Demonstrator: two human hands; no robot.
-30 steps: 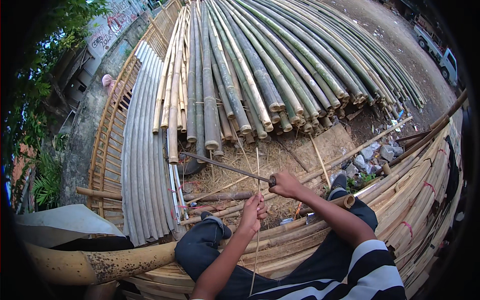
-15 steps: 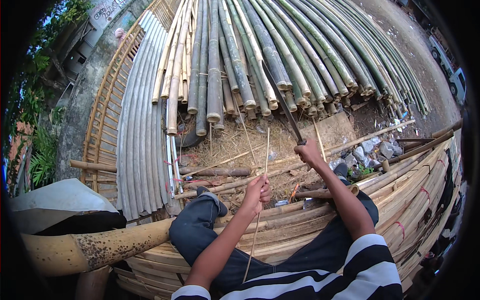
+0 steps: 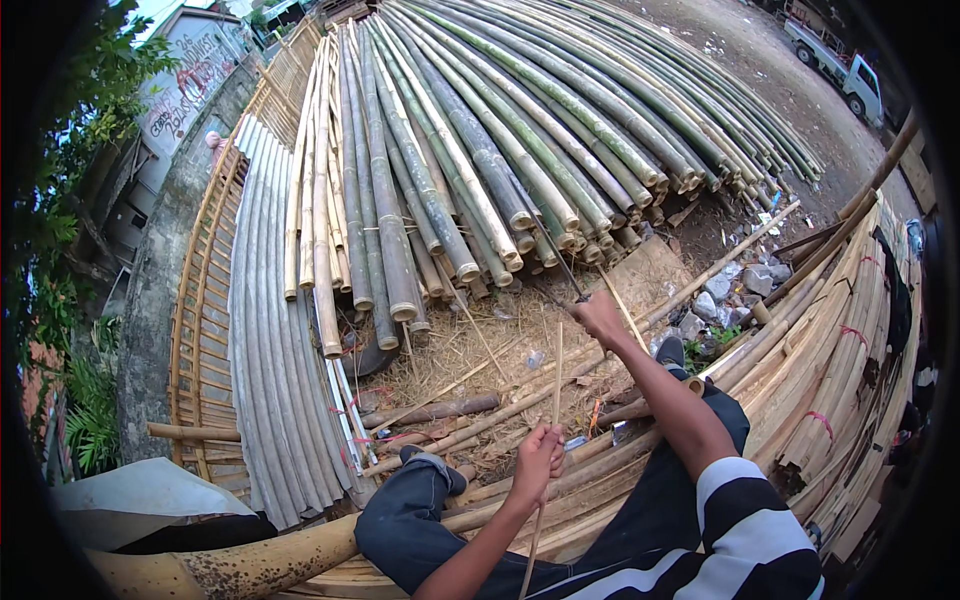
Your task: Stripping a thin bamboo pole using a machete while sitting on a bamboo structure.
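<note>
Drawn back toward the lap since the earlier frame: left hand (image 3: 540, 462), with the thin bamboo strip (image 3: 557, 380) in it; right hand (image 3: 600, 318) now sits farther beyond it, and the knife (image 3: 560, 263), formerly showing a broad blade, reads as a thin dark line. Whole view has shifted as well. Left to right: a thick spotted bamboo pole (image 3: 250, 555) lies left of the left fingers and nearer the body. Left fingers are curled fully round the strip, no gap visible, grip partway along its length. Strip's long axis runs away from the body, nearly straight up the view with a slight rightward lean; lower part passes out below the left fingers over the lap, upper part stands free beyond them. Its free end shows just left of the right fingers, closer to them in view than to the left ones; contact not established, depth unclear. Knife blade points away and leftward from the right fingers, so it slants across the line of the strip, beyond the free end; no overlap seen. Right fingers are wrapped about the handle, which they mostly hide. Stacked bamboo poles (image 3: 540, 130) lie beyond both sets of fingers; split slats (image 3: 800, 375) lie to the right of the right fingers.
</note>
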